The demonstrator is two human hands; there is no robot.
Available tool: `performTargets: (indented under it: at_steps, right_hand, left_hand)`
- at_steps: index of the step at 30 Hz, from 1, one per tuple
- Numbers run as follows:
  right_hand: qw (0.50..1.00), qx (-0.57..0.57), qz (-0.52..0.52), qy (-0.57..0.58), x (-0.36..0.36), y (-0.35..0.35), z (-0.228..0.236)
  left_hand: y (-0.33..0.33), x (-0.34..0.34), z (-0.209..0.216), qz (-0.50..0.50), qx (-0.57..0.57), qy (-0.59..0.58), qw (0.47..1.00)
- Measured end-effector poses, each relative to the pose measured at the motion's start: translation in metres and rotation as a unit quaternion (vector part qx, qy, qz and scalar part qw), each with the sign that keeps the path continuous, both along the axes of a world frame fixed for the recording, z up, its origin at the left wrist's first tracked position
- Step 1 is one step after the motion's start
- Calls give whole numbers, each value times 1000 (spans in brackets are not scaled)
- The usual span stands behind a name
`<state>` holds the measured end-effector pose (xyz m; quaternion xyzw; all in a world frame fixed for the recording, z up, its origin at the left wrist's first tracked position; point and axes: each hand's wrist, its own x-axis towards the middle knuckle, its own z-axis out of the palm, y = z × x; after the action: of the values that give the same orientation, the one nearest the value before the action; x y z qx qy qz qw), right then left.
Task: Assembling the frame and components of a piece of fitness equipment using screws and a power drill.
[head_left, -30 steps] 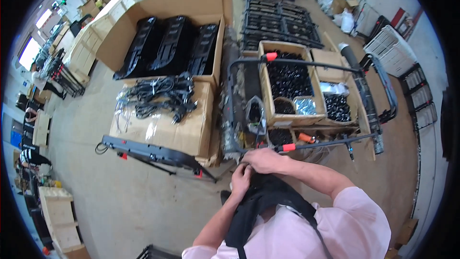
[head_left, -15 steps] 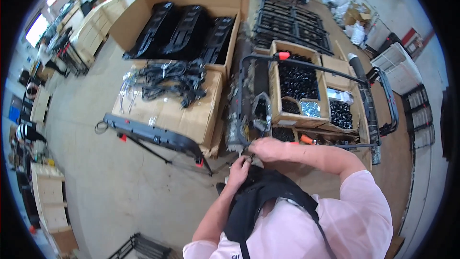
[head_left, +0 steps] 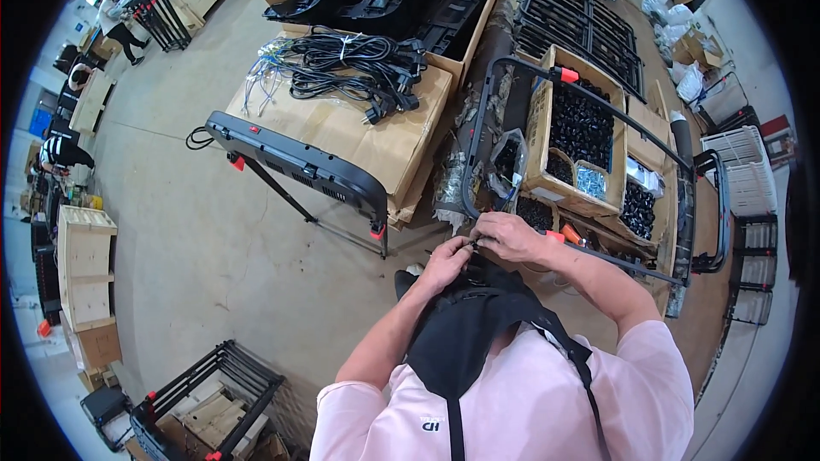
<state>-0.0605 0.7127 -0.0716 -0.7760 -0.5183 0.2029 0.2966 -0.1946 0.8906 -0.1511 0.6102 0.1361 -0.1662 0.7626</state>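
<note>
Dark tubular frame (head_left: 531,66) lay across parts box (head_left: 540,132), near corner just beyond hands; looked rigid, smooth, probably fairly light for its span; best held along straight tube, clear of red clips (head_left: 569,75). Right hand (head_left: 511,237) curled in; could not tell its grip. Left hand (head_left: 448,263) pinched small dark piece (head_left: 475,244) between fingers, before apron; likely light, easily dropped, best held by edges.

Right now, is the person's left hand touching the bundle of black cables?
Apart. The head view shows it plainly: the floor and part of the cardboard box lie between the left hand and the black cables.
</note>
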Motion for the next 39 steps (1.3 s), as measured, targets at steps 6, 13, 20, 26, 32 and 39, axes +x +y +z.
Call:
performTargets:
  at_steps: [6,13,20,26,32,39]
  right_hand:
    - [999,-2,30,-29,2,4,1]
    - [994,-66,52,-64,2,14,7]
    - [997,-66,5,-38,-10,5,-9]
    - [968,-5,-220,119,-69,-13,-11]
    - [876,-247,-398,117,-49,-55,-148]
    - [793,-300,-527,62,14,-37,-259]
  left_hand:
    - [2,1,-8,-3,2,12,1000]
    - [2,4,-6,11,-2,10,1000]
    - [1,4,-2,10,12,37,999]
    - [5,1,-25,24,55,77,995]
    - [3,6,-17,-8,47,128,991]
    - [-3,13,-19,-87,-8,73,993]
